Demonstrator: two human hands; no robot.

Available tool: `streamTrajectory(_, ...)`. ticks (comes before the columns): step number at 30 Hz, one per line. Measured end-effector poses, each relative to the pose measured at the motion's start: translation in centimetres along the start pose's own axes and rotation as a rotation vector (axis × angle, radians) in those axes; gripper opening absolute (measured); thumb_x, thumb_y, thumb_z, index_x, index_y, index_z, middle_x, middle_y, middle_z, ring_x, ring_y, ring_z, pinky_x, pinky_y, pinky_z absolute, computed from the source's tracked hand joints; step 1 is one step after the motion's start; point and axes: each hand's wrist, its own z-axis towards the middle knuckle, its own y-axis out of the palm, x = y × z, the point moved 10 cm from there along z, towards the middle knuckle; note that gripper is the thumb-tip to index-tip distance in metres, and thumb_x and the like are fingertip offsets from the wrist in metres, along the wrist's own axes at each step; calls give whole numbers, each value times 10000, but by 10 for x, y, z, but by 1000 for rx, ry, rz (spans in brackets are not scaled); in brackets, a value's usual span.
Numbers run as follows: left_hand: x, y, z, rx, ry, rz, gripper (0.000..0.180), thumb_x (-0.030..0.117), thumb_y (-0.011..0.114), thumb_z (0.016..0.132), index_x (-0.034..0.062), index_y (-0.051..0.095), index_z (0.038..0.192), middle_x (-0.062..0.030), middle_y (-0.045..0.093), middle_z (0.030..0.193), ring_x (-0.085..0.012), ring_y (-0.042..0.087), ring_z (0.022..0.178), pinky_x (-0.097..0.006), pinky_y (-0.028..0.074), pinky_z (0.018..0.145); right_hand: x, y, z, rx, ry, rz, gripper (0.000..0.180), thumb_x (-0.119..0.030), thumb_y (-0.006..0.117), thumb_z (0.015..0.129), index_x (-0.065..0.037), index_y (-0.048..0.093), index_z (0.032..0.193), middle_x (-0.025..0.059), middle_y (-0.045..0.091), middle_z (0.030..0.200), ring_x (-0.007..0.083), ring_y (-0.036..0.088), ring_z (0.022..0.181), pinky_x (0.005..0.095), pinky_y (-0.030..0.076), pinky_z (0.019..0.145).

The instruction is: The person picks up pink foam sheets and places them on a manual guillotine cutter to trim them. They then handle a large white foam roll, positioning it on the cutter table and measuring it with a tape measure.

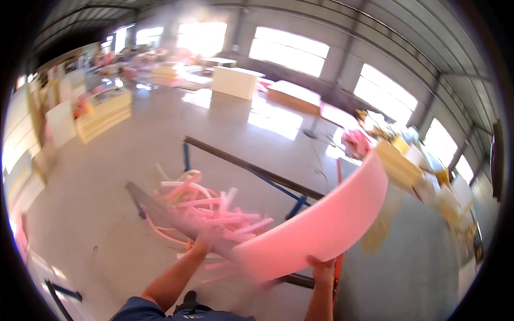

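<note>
At lower right, the right hand grips the sheet, fingers bent. Lower centre, the left hand blurs near strips, grip unclear.

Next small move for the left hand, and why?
Probably bring the left hand to the left end of the pink foam sheet: the sheet looks bowed, and only the right hand clearly holds it, by the lower edge. The left hand is blurred; its grip is unclear.
</note>
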Motion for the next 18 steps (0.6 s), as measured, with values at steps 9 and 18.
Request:
streamTrajectory(9, 81, -287, -118, 180, 347, -270, 499, 253, 597, 866, 20, 505, 1298, -89, 621, 1183, -230, 587, 1124, -399, 468, 960, 111, 446, -94, -1363, -165, -643, 353, -204, 728, 743, -28, 673, 1044, 208, 679, 911, 346, 658, 839, 417, 515, 762)
streamTrajectory(18, 106, -608, -312, 860, 441, -561, 611, 260, 740, 816, 9, 468, 1303, -103, 594, 1227, -262, 594, 1121, -438, 524, 939, 203, 713, -257, -1703, -107, -571, 582, -297, 749, 732, -119, 565, 1254, 190, 673, 986, 369, 645, 945, 455, 499, 805)
